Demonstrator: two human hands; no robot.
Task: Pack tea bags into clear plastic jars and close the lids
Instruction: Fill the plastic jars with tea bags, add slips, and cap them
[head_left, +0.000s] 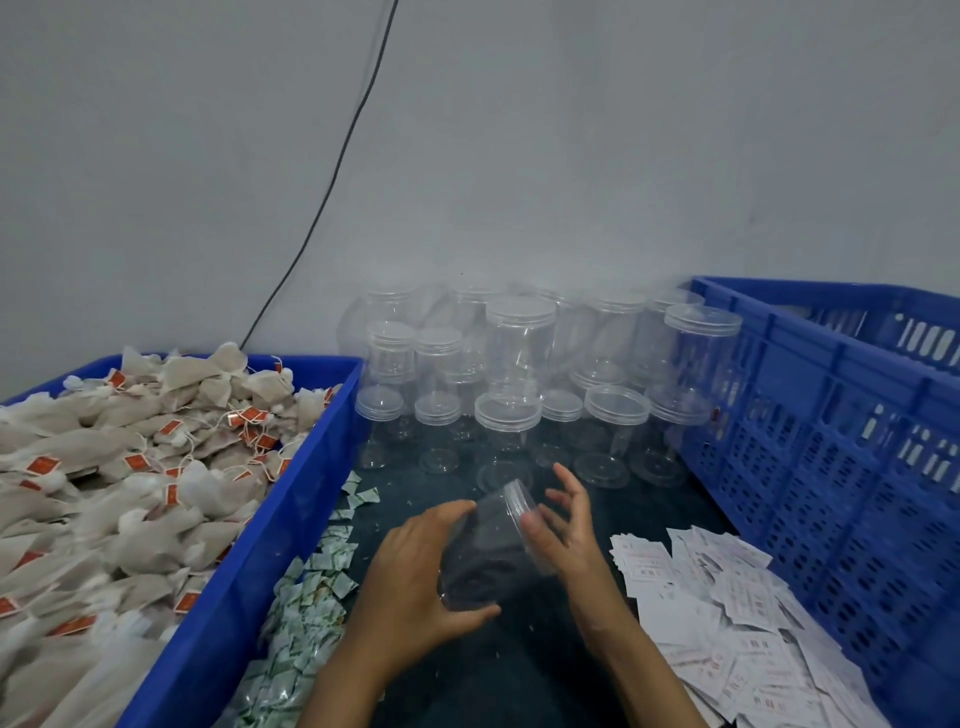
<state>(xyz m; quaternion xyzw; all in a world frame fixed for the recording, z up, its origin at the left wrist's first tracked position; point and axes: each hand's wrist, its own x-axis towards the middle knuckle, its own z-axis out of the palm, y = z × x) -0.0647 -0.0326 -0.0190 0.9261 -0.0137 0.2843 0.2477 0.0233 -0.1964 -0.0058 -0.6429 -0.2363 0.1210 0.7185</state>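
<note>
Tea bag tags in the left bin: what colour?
Orange-red tags, on strings from off-white tea bags; head view shows them.

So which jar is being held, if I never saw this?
Between the two blue crates, nearer than the cluster of standing jars, one clear jar lies tilted. The left hand grips it; the right hand is at its lid.

**Bare Hands, Bare Forearms**

Two forearms in view from the lower edge, both uncovered as far as visible; no sleeve, cuff or glove. Left hand (415, 577) bare: no ring, band or watch to be seen. Right hand (563, 530) likewise bare at fingers and wrist. Short nails, unpainted as far as the blur allows. Slender fingers, narrow wrists. No marks, tape or jewellery visible on either arm.
</note>
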